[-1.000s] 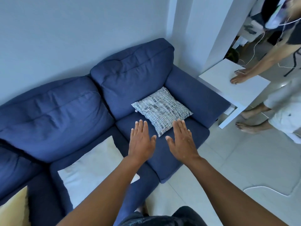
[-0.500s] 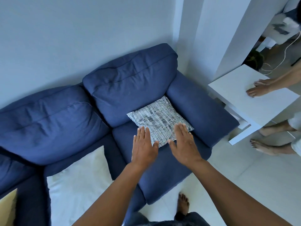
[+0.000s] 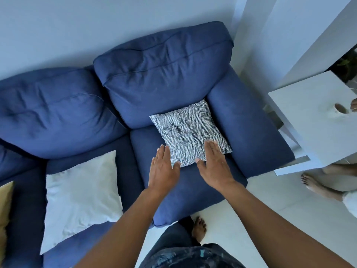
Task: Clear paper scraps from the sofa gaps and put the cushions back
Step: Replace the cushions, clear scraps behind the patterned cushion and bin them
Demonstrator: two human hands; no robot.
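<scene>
On the right-hand seat of the blue sofa, tucked toward the armrest, lies the patterned cushion, flat, its far edge against the back cushion. Left hand: flat, fingers extended, empty, at the cushion's near-left corner. Right hand: flat, fingers extended, empty, fingertips over the near edge; contact cannot be confirmed. A white cushion lies on the seat left of the patterned one, with a tan cushion beyond it at frame edge. No paper scraps visible; the seat gaps are shadowed. Judgement: patterned cushion is light, soft, compressible, not fragile and will sag if pinched at one corner. Best taken by both side edges near the front corners.
</scene>
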